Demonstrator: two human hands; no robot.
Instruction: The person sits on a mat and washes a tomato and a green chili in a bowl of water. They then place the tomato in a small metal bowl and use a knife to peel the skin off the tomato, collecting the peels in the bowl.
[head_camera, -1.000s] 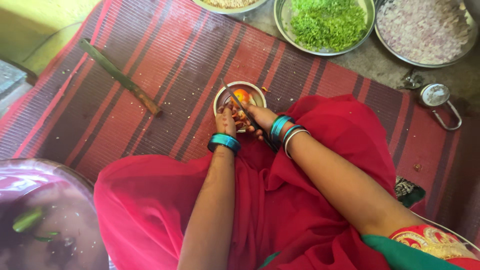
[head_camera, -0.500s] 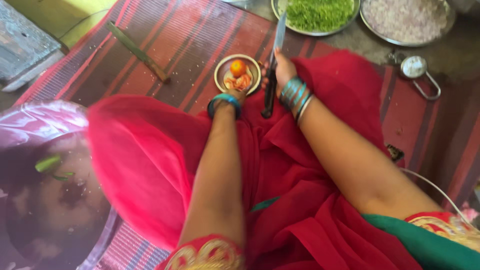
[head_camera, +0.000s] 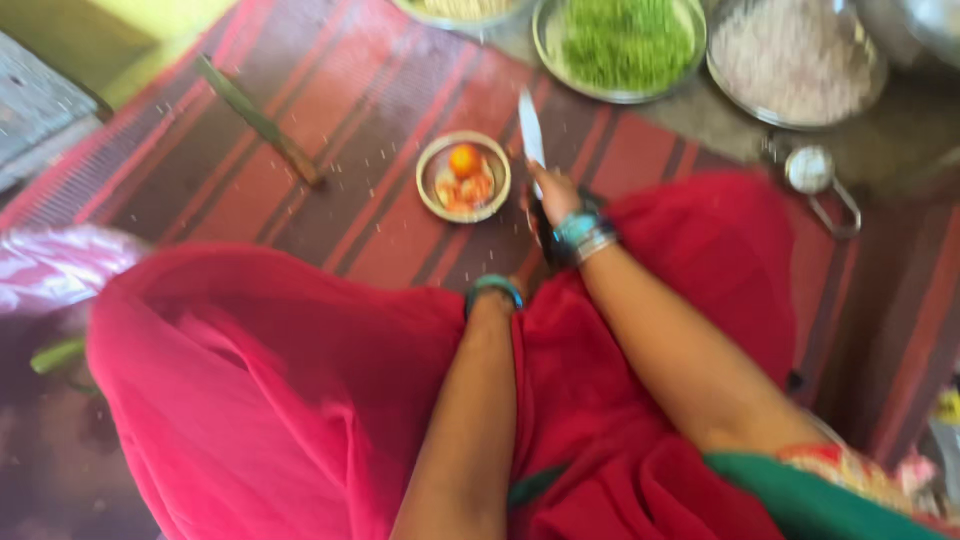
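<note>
The right hand (head_camera: 556, 195) is closed around the dark handle of a knife (head_camera: 531, 135), its grip pinching the handle so that the pale blade points up and away from the body, probably to keep the edge clear of the red cloth (head_camera: 300, 400) draped over the lap. Bangles ring that wrist. The knife stands just to the right of a small metal bowl (head_camera: 428, 190), which holds an orange-coloured round fruit or vegetable and some reddish cut pieces; the bowl sits close in front of the knees, likely so that it is within easy reach of both hands.

The left hand (head_camera: 490, 287) is mostly hidden where the wrist, with its teal bangle, dips into a fold of the red cloth below the bowl; whether its grip is spread or pressed together I cannot tell.

Everything rests on the floor, which is covered by a mat (head_camera: 350, 110) striped in red and dark tones. To the left of the bowl a long flat green stick (head_camera: 258, 120) lies slantwise on the mat. Beyond the bowl, at the mat's far edge, stand a round tray of chopped greens (head_camera: 625, 45) and, further right, a tray of pale chopped bits (head_camera: 795, 60). A small strainer (head_camera: 812, 172) lies well to the right of the bowl on bare grey ground. The view is blurred, so finer detail is lost.
</note>
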